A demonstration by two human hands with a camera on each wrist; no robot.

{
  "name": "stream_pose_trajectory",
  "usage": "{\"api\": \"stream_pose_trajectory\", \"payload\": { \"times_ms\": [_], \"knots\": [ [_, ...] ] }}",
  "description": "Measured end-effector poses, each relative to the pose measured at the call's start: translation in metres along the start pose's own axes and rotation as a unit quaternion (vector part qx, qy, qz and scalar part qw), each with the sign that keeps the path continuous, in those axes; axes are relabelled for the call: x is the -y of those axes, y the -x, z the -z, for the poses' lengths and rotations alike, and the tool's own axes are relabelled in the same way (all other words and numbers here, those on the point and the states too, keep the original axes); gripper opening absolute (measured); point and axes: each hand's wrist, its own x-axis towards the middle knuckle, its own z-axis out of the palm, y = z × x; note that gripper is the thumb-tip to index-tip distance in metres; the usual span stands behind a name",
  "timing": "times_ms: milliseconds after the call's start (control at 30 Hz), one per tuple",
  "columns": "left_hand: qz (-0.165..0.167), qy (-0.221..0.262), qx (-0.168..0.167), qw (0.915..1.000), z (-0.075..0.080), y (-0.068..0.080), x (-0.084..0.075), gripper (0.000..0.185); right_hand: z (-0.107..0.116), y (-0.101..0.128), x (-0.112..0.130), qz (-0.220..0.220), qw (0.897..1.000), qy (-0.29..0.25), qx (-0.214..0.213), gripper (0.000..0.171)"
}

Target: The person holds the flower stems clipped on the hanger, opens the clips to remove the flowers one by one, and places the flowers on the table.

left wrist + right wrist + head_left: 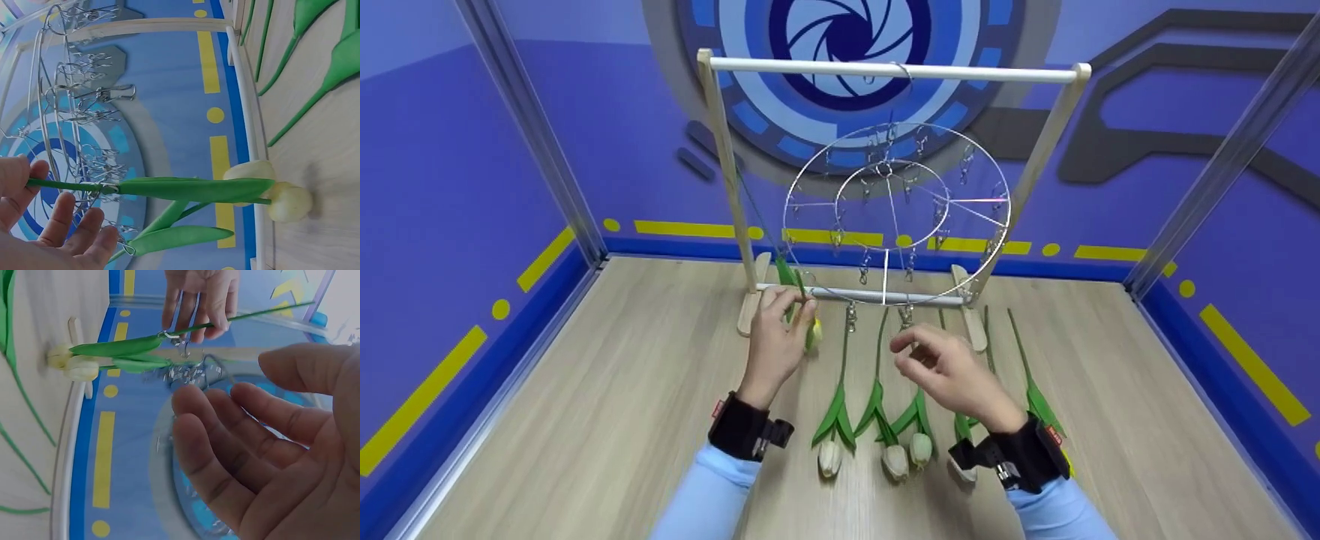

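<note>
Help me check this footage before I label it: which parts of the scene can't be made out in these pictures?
- Head view: the white bud of the green-stemmed artificial tulip sits mostly behind the left hand.
- Head view: the small metal clips on the round wire hanging rack are too small to tell open from closed.
- Right wrist view: the right hand fills the frame, and the clips behind it are blurred.

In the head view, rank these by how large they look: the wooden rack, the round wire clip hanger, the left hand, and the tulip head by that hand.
1. Wooden rack, largest.
2. Round wire clip hanger, hanging inside the rack.
3. Left hand, though it is nearer the camera, which enlarges it.
4. Tulip head, smallest and partly hidden by the hand.
</note>
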Motion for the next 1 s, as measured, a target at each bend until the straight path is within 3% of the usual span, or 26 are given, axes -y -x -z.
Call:
{"api": "stream_pose_trajectory", "payload": {
  "times_ms": [233,600,1000],
  "knots": [
    [-0.016,0.036,0.014,0.9991,0.001,0.003,-0.016,0.015,-0.004,-0.015,0.011,0.018,1.000,0.002,0.020,0.020],
    [-0.017,0.043,0.015,0.9988,-0.002,0.000,-0.027,0.019,-0.012,-0.042,0.013,-0.021,0.995,-0.094,0.034,0.026],
    [0.024,0.107,0.012,0.9938,-0.007,0.005,-0.023,0.021,-0.026,-0.054,-0.002,-0.052,0.986,-0.157,0.001,0.026]
  ]
}}
